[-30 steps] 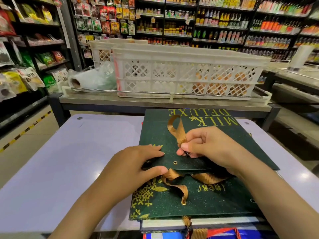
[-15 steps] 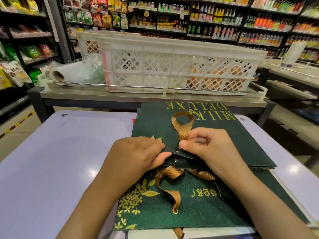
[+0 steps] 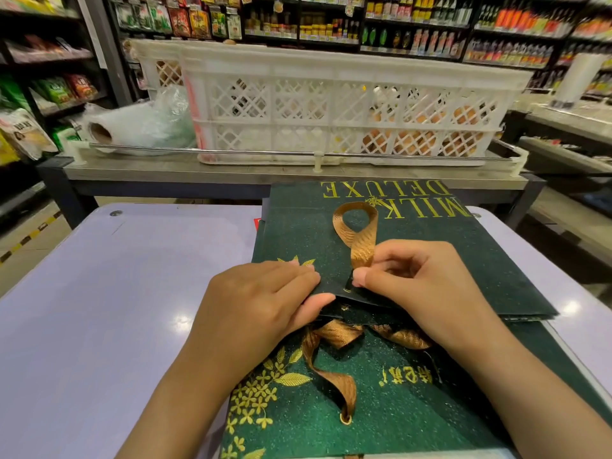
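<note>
A flat dark green gift bag (image 3: 447,246) with gold "MILK DELUXE" lettering lies on a stack of similar green bags (image 3: 381,402) on the pale lilac table (image 3: 99,309). My left hand (image 3: 255,309) grips the top bag's near edge, fingers on top and thumb underneath. My right hand (image 3: 420,286) pinches a gold ribbon handle (image 3: 359,233) at the bag's edge; the ribbon loops up and away from my fingers. Another gold ribbon (image 3: 331,376) trails loose over the lower bag.
Behind the table stands a metal counter (image 3: 165,173) with a rail, bearing a white lattice crate (image 3: 331,104) with orange-brown goods and a roll of clear plastic bags (image 3: 132,124). Shop shelves of packets and bottles line the back and left.
The ribbon loop has been drawn out longer above my right hand. The view has moved closer to the bags. My left hand keeps its grip on the bag edge.
</note>
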A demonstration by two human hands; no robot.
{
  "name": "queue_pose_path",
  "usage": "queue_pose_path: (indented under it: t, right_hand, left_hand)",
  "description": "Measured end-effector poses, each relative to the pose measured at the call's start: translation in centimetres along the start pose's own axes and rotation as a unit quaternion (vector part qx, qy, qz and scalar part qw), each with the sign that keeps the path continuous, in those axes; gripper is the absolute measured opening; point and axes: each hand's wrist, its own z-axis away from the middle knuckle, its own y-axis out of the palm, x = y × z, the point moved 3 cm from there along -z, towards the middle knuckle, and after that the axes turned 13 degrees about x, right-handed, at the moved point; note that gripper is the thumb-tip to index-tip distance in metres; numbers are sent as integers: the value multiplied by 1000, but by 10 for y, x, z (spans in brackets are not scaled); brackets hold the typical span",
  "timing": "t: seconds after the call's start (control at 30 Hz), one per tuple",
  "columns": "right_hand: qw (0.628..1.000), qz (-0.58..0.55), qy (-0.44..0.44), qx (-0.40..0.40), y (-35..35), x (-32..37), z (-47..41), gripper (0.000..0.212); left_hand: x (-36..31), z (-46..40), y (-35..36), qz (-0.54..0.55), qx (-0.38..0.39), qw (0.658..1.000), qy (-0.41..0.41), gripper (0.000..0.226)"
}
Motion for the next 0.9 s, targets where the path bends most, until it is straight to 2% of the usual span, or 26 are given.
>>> queue_pose_path:
  t: [0.3, 0.53, 0.73, 0.9]
  right_hand:
    - [996, 79, 12, 31, 4, 1, 1, 22]
    - [994, 103, 19, 25, 3, 2, 1, 32]
    - [995, 93, 15, 31, 1, 1, 1, 26]
    - [997, 78, 17, 21, -2, -1, 1, 24]
  left_hand:
    - [2, 3, 2, 23, 1, 1000, -13, 37]
    - [3, 0, 2, 60, 35, 997, -27, 44]
    - [-1, -11, -3, 55, 90, 994, 20, 33]
    - [0, -24, -1, 26, 154, 985, 68, 42]
